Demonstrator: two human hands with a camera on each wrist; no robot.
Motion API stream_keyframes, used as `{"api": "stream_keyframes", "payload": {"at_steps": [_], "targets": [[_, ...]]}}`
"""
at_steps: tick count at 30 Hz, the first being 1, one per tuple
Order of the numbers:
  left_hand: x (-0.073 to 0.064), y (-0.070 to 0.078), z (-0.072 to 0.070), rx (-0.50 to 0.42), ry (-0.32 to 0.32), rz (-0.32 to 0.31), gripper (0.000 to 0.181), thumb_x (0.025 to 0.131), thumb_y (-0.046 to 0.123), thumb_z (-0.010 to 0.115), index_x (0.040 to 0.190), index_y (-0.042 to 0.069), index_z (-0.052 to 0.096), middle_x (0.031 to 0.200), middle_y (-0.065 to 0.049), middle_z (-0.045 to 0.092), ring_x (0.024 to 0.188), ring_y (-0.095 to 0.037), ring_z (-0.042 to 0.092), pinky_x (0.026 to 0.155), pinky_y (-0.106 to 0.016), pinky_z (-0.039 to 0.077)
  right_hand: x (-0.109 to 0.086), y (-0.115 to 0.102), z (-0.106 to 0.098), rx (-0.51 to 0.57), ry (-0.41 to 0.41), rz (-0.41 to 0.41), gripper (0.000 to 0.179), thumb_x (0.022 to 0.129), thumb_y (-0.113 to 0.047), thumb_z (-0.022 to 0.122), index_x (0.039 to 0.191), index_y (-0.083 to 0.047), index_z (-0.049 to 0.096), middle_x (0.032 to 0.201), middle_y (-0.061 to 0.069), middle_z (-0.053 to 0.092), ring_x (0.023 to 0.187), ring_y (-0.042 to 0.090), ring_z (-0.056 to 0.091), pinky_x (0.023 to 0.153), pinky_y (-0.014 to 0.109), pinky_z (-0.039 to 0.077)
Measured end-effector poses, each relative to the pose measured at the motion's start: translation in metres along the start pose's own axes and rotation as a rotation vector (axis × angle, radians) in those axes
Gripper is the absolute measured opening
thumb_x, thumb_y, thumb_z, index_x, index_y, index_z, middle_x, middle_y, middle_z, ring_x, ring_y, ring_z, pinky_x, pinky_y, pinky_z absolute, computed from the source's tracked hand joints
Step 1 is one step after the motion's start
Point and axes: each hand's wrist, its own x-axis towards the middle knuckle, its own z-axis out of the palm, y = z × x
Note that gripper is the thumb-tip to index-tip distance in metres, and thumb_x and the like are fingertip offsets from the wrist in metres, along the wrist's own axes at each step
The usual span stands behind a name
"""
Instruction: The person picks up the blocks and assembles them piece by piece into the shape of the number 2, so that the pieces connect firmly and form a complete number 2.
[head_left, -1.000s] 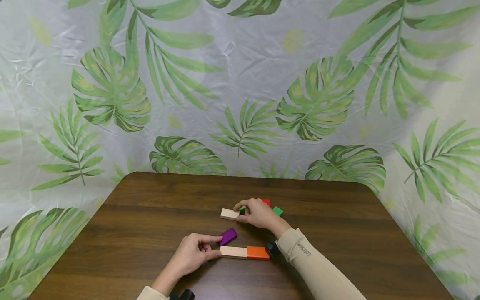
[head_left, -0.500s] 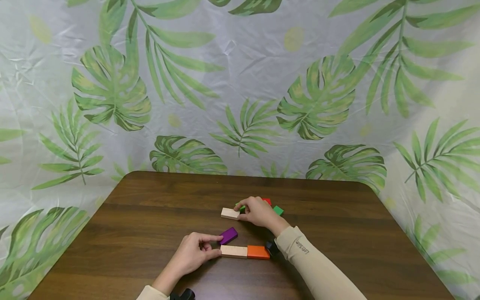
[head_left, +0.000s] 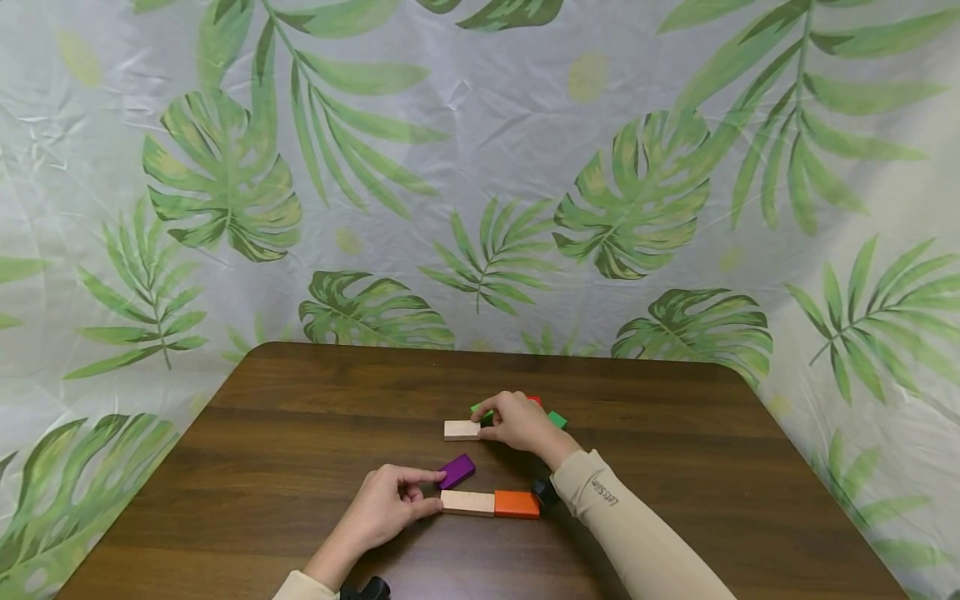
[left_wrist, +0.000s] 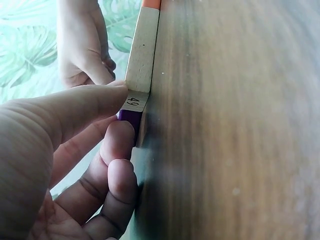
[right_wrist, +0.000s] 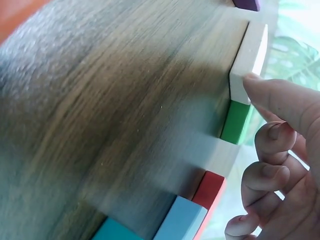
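Note:
My left hand rests by the near blocks. Its thumb touches the left end of a plain wooden block, marked 49 in the left wrist view, and its index fingertip meets a slanted purple block. An orange block abuts the wooden one's right end. Farther back, my right hand pinches the right end of another plain wooden block between thumb and index finger. A green block lies at that end, partly behind the hand in the head view.
Beyond the right hand lie a red block, a light blue block and a teal block. All rest on a dark wooden table. A leaf-printed curtain hangs behind its far edge.
The far wooden block has turned slightly and shifted a little right, with my right fingers on it. My left hand and the near blocks have stayed in place.

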Motion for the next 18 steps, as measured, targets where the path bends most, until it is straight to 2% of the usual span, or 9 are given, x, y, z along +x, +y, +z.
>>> {"api": "stream_keyframes", "payload": {"at_steps": [8,18], "targets": [[0.000,0.000,0.000,0.001,0.000,-0.003,0.032,0.087,0.023,0.091,0.116,0.013,0.085,0.065,0.009,0.061,0.054,0.002,0.043,0.051,-0.018,0.033,-0.002,0.001,-0.002,-0.038,0.008,0.007,0.017,0.095,-0.021,0.084,0.111,-0.018,0.083,0.061,-0.005,0.050,0.054,0.009,0.041,0.052,0.023,0.031],[-0.001,0.001,0.000,-0.007,0.002,-0.015,0.032,0.086,0.023,0.091,0.116,0.014,0.085,0.065,0.009,0.061,0.055,0.002,0.044,0.051,-0.019,0.033,-0.008,0.011,-0.005,-0.061,0.030,0.029,0.017,0.094,-0.021,0.085,0.111,-0.018,0.082,0.062,-0.005,0.052,0.055,0.009,0.042,0.057,0.024,0.031]]}}
